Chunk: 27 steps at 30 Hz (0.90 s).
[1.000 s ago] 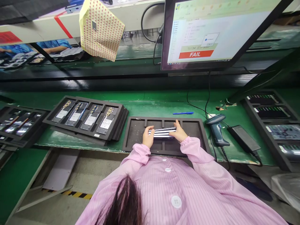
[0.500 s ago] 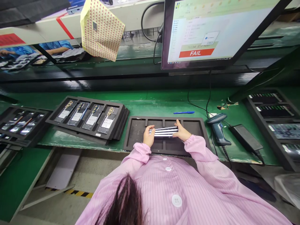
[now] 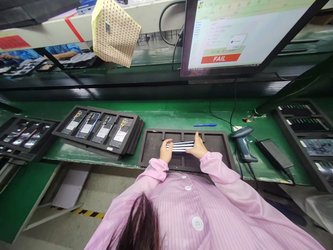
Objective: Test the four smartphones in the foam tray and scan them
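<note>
left hand (image 3: 166, 151) + right hand (image 3: 198, 148) grip stacked thin slabs (image 3: 179, 147) | black tray (image 3: 151, 146) beneath grip | blue pen (image 3: 205, 125) beyond grip | scanner (image 3: 243, 141) right of grip

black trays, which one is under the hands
The middle tray, below both hands; the stacked trays and leftmost tray lie left, the rightmost tray right.

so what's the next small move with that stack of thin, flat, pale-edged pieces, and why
I'd probably square up the stack: its pale edges don't run quite parallel, the bare left hand and bare right hand hold its opposite ends, and the long, dark rectangular tray with compartments lies beneath, so aligned layers would likely be easier to control.
</note>
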Motion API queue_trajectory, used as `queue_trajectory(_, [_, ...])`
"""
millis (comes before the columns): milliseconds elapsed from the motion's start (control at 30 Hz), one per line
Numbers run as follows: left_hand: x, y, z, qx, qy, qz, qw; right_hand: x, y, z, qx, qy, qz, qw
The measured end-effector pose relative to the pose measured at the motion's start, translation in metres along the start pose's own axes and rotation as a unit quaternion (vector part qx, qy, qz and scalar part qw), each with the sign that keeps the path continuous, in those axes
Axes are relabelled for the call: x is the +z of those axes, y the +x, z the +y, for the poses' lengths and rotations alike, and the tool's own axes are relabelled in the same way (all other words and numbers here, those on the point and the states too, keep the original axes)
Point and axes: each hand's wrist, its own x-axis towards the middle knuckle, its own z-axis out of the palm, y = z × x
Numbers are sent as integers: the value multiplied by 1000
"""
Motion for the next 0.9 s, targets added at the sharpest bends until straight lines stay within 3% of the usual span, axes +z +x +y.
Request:
queue_trajectory(300, [-1, -1, 1, -8, 2, -3, 1000, -8, -3, -25, 84, -16, -13, 996])
queue_trajectory(900, [-1, -2, -1, -3, 1, -9, 1000, -12, 6, -37, 89, -121, -29, 988])
